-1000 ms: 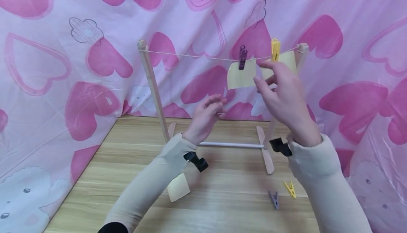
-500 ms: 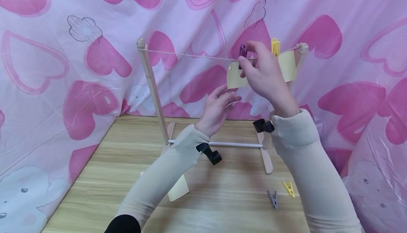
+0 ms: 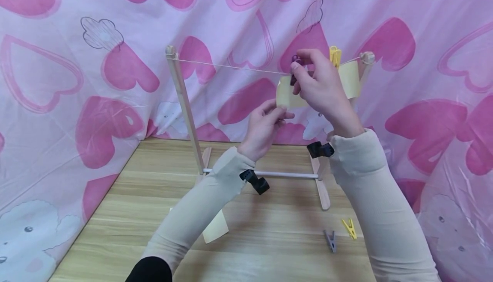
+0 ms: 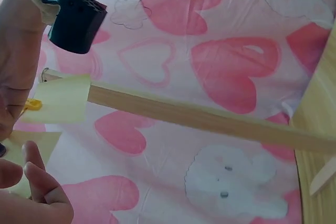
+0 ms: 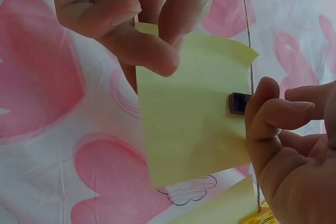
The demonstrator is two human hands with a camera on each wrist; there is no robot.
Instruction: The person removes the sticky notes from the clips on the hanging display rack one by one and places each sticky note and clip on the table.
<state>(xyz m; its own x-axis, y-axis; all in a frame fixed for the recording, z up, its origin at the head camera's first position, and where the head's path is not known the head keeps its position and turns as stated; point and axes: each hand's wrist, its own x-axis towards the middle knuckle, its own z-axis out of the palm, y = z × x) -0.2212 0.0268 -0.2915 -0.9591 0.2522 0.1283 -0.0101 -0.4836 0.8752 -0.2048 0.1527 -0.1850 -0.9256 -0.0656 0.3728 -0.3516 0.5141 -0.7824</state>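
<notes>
A pale yellow paper sheet [image 3: 283,91] hangs from a string [image 3: 231,66], held there by a dark purple clothespin [image 5: 239,103]. My right hand [image 3: 325,87] pinches that clothespin between thumb and fingers, covering much of it. At the sheet's lower left corner, my left hand [image 3: 261,130] pinches the paper between thumb and finger, as the right wrist view confirms. To the right, a second yellow sheet [image 3: 349,80] hangs under a yellow clothespin [image 3: 335,56], partly hidden behind my right hand.
The string spans two wooden posts [image 3: 185,111], joined low down by a white rod [image 3: 286,174]. On the wooden table [image 3: 269,247] lie a grey-purple clothespin [image 3: 330,241], another yellow clothespin [image 3: 349,229] and loose paper [image 3: 216,228] partly under my left forearm. A pink heart-patterned cloth [image 3: 250,21] hangs behind.
My right hand has moved left from near the second sheet and taken hold of the purple clothespin. My left hand has risen rightward and now pinches the sheet's lower corner.
</notes>
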